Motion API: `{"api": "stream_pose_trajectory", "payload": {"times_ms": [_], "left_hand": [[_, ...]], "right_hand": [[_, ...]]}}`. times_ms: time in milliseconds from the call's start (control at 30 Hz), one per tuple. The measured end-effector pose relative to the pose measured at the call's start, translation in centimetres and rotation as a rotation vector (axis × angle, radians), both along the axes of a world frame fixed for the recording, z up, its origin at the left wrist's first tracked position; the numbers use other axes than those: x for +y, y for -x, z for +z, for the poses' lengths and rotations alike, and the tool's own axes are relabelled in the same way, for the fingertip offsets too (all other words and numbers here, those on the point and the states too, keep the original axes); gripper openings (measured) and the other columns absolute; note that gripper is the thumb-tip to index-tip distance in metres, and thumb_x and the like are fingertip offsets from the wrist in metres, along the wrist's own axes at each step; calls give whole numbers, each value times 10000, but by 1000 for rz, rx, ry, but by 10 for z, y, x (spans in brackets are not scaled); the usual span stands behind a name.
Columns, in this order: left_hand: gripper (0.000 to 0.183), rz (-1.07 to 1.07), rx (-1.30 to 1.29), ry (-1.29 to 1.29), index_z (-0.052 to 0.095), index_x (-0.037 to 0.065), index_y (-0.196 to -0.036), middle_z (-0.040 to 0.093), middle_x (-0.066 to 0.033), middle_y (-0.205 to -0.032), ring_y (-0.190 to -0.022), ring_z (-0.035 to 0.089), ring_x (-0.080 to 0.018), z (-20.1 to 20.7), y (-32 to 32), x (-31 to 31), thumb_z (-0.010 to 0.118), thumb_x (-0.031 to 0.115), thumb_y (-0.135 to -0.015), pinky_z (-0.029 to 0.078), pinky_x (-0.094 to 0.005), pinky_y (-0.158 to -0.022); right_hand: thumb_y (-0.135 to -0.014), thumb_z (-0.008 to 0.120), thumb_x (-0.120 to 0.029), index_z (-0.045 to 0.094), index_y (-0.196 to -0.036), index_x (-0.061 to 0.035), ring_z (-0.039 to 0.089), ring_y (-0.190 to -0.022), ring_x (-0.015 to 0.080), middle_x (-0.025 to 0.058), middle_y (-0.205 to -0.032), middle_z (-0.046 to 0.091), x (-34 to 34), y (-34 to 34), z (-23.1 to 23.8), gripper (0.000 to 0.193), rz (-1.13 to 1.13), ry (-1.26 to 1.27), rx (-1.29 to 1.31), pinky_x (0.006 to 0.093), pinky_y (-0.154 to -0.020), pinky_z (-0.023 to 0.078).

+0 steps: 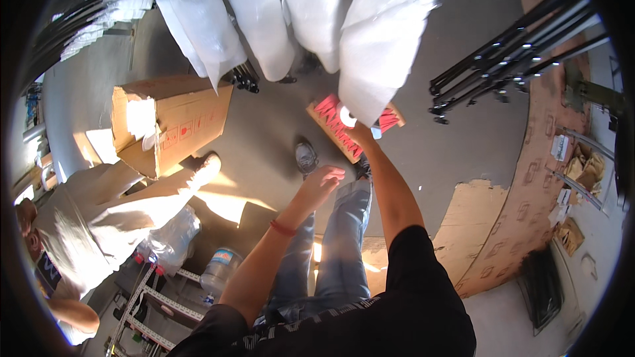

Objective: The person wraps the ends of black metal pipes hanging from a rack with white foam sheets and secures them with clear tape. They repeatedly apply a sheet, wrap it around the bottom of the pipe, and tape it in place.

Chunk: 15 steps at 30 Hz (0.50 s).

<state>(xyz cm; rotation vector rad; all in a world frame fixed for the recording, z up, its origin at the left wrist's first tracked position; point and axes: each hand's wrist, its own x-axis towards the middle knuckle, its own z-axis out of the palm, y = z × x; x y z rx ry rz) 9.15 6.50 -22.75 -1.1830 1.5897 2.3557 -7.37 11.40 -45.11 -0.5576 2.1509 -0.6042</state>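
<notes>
My right hand [360, 134] reaches down to a shallow cardboard box [338, 137] on the floor, filled with red, strip-like pieces [331, 114]. Its fingers are closed on a white ring-shaped roll [347, 117], though the grip is partly hidden. Beside that wrist shows a small light-blue item [376, 131]. My left hand [322, 182] hangs in the air in front of my legs, fingers loosely stretched and nothing in it. A white plastic-wrapped bundle [383, 46] hangs just beyond the box and covers part of it.
More wrapped bundles [261, 33] hang ahead. Black metal rods [503, 53] jut in at the right, above flattened cardboard [479, 218]. At left stand an opened carton [188, 122] and another person [86, 218]. A water jug [221, 268] is near a white metal frame [159, 297].
</notes>
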Motion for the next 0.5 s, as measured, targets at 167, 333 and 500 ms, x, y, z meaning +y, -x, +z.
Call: {"api": "stream_pose_trajectory", "payload": {"times_ms": [167,333,500], "left_hand": [[252,152,215,499,494,-19,-1065,546,-137,-1045,-989,530,-186,180,28,-44,464,-9,-814,433,-286,-835],[573,497,1170,1007,356,4,-1209,582,-157,-996,-1018,509,-268,386,26,-60,622,39,-702,478,-357,-767],[573,645,1626,1394,349,20,-1222,546,-152,-1041,-1043,479,-259,510,5,-52,612,80,-717,455,-367,-786]], "right_hand": [[-792,527,-34,598,-932,-8,585,-782,140,82,-852,625,-37,22,292,160,-214,652,21,263,-698,459],[-786,564,-89,482,-1043,9,591,-806,248,171,-950,575,-17,26,616,287,-89,1892,281,368,-686,521],[-768,596,-129,470,-1069,-33,562,-826,217,131,-954,569,0,-15,748,340,392,2142,155,348,-710,487]]}}
